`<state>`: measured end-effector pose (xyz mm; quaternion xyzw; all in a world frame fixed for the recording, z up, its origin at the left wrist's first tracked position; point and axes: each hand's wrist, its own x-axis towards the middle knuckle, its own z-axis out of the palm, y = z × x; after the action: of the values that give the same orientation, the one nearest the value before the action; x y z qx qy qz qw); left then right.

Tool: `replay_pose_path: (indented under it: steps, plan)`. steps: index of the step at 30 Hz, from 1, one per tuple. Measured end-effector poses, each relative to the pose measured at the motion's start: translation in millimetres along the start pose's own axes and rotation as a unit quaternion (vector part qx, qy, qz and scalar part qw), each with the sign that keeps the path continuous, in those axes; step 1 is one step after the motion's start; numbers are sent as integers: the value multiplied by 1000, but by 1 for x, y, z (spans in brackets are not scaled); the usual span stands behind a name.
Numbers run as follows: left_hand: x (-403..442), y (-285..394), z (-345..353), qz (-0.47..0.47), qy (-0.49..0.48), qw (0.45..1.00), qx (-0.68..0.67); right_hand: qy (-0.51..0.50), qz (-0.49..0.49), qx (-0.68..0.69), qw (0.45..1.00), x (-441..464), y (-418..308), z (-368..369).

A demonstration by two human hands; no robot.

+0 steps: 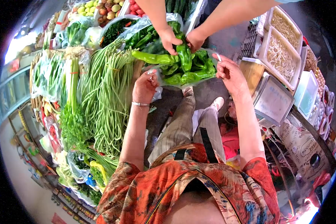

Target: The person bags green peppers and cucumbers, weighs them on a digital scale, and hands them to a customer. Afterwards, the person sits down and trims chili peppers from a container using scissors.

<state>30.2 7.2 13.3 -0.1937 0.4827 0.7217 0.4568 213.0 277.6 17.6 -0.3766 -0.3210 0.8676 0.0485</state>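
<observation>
A clear plastic bag (206, 80) of long green peppers (198, 75) is stretched between my hands, its mouth spread wide. My left hand (146, 85) pinches the bag's left edge; a bracelet circles that wrist. On the opposite side, my right hand (229, 72) grips the rim, with a small white stick-like thing (219, 57) showing at its fingers. Another person's two hands (169, 39) reach in from the top and hold green peppers (184, 56) over the bag. One lighter pepper (153, 57) points left, just above my left hand.
Long beans (108, 93) and celery (74, 82) lie piled on the left stall. More green peppers (143, 37) sit behind the bag. At right stand tubs of bean sprouts (282, 54), a metal tray (273, 98) and a white-rimmed container (306, 93). My legs and shoes are below the bag.
</observation>
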Motion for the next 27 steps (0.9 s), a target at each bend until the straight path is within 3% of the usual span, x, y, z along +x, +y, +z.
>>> replay_pose_path:
  steps: [11, 27]
  plan:
    - [13, -4, -22, -11, 45, 999, -11, -18, 23, -8, 1000, 8, 12, 4]
    - [18, 15, -8, 60, 37, 997, 5, -22, -15, 45, 999, 27, 12, 12]
